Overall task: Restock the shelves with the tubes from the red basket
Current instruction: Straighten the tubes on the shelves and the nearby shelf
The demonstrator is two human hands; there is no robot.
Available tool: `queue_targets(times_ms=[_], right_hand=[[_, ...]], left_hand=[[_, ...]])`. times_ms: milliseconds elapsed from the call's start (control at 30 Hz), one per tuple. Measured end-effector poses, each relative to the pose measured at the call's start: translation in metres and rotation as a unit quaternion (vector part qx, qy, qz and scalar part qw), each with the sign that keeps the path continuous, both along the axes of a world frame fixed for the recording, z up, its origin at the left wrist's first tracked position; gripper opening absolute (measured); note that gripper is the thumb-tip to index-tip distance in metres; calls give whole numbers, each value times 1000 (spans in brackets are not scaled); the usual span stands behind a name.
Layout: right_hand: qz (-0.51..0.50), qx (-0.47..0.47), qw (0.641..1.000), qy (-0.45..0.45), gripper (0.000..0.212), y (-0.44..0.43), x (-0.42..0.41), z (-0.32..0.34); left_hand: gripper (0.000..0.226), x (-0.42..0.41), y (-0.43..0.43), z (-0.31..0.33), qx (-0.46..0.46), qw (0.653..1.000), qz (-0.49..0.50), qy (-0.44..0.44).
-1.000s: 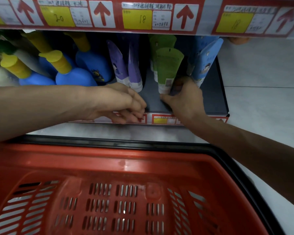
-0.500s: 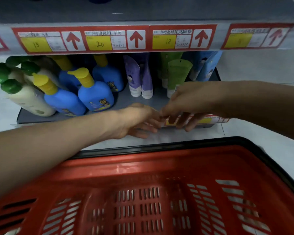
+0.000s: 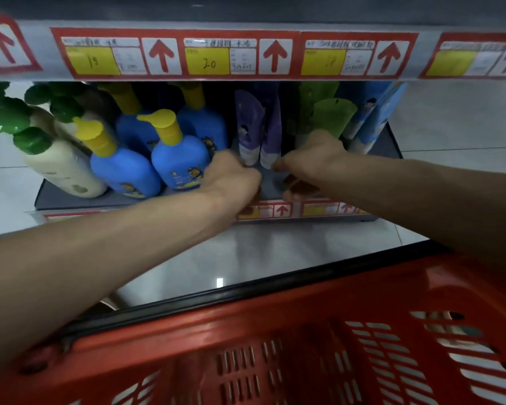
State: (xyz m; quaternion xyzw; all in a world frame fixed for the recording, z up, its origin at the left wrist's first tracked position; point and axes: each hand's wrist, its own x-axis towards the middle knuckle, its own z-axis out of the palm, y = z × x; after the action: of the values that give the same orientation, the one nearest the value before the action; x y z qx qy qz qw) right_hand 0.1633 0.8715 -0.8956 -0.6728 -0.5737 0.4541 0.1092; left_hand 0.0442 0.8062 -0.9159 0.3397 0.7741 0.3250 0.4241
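Presently, item by item.

Left hand (image 3: 234, 178): reached onto the bottom shelf (image 3: 387, 147), back toward me, fingers curled at the white caps of the purple tubes (image 3: 250, 127). Whether it pinches a cap I cannot tell; the fingertips are hidden and blurred.

Right hand (image 3: 311, 159): beside the left, thumb pointing at the purple caps, its fingers hidden in front of the foot of the green tubes (image 3: 332, 119). Grip likewise cannot be told.

Purple tubes: two, upright, caps down, side by side, between my hands.

Green tubes: upright just right of the purple, one behind another.

Blue tubes (image 3: 374, 112): at the shelf's right end, leaning.

Blue pump bottles (image 3: 178, 160): yellow pumps, left of the purple tubes; the nearest one is just beside my left hand.

Cream bottles (image 3: 63, 166): green caps, far left.

Price labels (image 3: 211, 58): red, with arrows, on the shelf edge above.

Red basket (image 3: 275, 314): nearest me, black-rimmed, under both forearms, on the pale floor (image 3: 246, 252).
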Motion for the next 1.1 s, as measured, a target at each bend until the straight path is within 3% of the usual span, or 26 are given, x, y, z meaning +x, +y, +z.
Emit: queue_targets(times_ms=[100,167,233,333,533,700,833,1100], right_hand=[[20,49,998,-28,48,4,-7,-4],[25,60,998,-23,48,6,-11,-4],[29,77,996,-22,47,8,-14,-7],[29,124,991,-32,51,12,-17,-19],[9,174,984,-27,51,15,-20,-34],[13,172,985,-20,36,9,-18,-26],[-2,91,995,43,22,11,-15,-27],[-5,44,997,60,21,21,-13,-35]], left_hand=[[59,-11,15,-5,38,999,28,24],[65,-14,21,-2,62,997,23,46],[57,-15,23,3,82,995,14,54],[35,-15,27,2,93,995,11,-19],[27,-18,36,-4,112,992,-13,-61],[35,-19,47,-11,129,991,-36,2],[48,-17,50,-18,156,984,-15,89],[48,-16,34,-25,173,960,5,222]])
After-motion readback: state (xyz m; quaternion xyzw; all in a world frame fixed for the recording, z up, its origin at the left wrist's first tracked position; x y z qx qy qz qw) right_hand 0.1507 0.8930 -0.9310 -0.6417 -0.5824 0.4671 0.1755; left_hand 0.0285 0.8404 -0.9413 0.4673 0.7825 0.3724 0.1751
